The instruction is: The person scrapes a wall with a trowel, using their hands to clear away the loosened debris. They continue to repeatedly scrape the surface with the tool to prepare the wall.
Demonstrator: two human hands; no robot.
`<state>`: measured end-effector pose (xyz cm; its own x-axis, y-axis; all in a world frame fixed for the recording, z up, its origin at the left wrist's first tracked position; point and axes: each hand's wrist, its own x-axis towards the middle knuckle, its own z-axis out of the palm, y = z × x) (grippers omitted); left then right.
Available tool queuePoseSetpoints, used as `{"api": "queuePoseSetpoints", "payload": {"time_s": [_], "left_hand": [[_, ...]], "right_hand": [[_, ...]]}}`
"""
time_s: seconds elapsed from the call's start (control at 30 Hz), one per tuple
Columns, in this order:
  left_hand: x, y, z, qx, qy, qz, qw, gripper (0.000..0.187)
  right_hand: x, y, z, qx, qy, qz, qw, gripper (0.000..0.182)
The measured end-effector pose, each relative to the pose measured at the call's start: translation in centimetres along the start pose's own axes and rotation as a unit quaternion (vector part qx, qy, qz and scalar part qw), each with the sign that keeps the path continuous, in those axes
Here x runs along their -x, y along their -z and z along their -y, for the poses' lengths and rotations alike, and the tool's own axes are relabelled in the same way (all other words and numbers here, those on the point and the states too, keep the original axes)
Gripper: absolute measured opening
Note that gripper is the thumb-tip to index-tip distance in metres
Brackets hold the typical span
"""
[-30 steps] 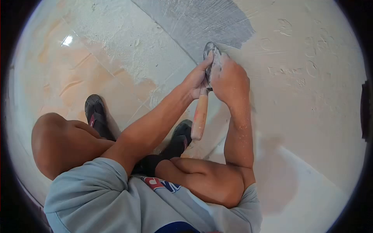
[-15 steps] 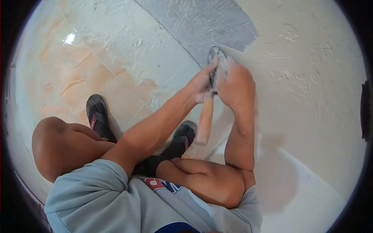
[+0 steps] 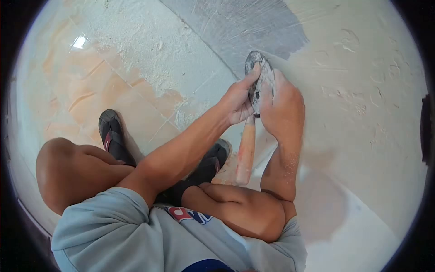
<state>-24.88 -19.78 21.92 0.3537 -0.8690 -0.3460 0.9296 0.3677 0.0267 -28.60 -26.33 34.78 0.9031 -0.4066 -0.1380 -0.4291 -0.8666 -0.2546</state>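
Note:
A dusty trowel-like tool [image 3: 255, 109], with a dark rounded metal blade and a pale wooden handle, is held between both hands against the wall side. My left hand [image 3: 241, 99] grips the blade's left edge, its thumb pressed on the metal. My right hand [image 3: 283, 99] is closed around the blade's right side, its fingers partly hidden behind the back of the hand. The wooden handle [image 3: 245, 156] hangs down below the hands, touched by neither. White powder coats the blade and my fingers.
A grey rough patch [image 3: 253, 27] lies beyond the hands, beside a pale coated surface [image 3: 349, 113] with scratched marks. White powder and crumbs [image 3: 149, 59] cover part of the orange-patterned tiles [image 3: 90, 81]. My dark-shod feet [image 3: 111, 131] and bent knees are below left.
Both hands and the tool have shifted slightly right. The handle has swung a little lower and to the right, and more of the blade shows between my hands.

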Motion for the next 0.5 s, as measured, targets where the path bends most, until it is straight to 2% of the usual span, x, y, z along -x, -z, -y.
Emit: {"api": "queuePoseSetpoints", "payload": {"time_s": [0.03, 0.13, 0.27, 0.37, 0.43, 0.5], "left_hand": [[-0.4, 0.6, -0.4, -0.002, -0.001, 0.001, 1.0, 0.051], [-0.5, 1.7, -1.2, 0.06, 0.04, 0.095, 0.993, 0.051], [0.6, -0.8, -0.1, 0.055, 0.007, 0.051, 0.997, 0.057], [-0.2, 0.8, -0.7, 0.055, 0.031, 0.087, 0.994, 0.059], [0.2, 0.6, -0.6, 0.05, 0.044, 0.088, 0.994, 0.058], [0.3, -0.3, -0.2, 0.014, 0.001, 0.051, 0.999, 0.057]], "right_hand": [[-0.4, -0.5, -0.1, 0.0, 0.001, -0.002, 1.0, 0.024], [-0.9, -1.5, -0.1, 0.071, 0.001, 0.018, 0.997, 0.024], [0.4, 0.4, 0.9, 0.032, -0.014, 0.005, 0.999, 0.025], [-0.4, -0.2, 1.1, 0.078, 0.002, 0.02, 0.997, 0.024], [-0.1, -0.1, 0.4, 0.059, -0.003, 0.018, 0.998, 0.024], [0.0, -0.2, 0.2, 0.038, -0.007, 0.011, 0.999, 0.024]]}}
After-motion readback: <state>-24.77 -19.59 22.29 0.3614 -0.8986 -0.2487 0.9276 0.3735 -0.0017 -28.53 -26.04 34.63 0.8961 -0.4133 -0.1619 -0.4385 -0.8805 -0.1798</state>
